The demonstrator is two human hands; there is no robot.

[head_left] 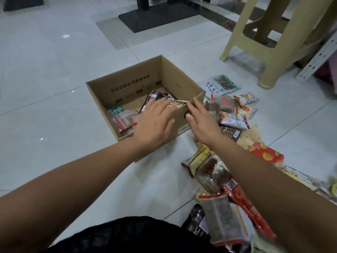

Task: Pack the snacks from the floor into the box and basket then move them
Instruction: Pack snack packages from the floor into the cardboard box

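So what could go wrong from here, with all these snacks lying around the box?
The jar lies on its side beside the forearm of the right hand, so a sweep of that arm could set it rolling. The left hand presses on a brown packet near the rim of the box, and its contents might get crushed. The loose packets spread over the floor could be knelt on.

Top edge cuts off the stool [282, 52]; packets [324, 187] at far right blur.
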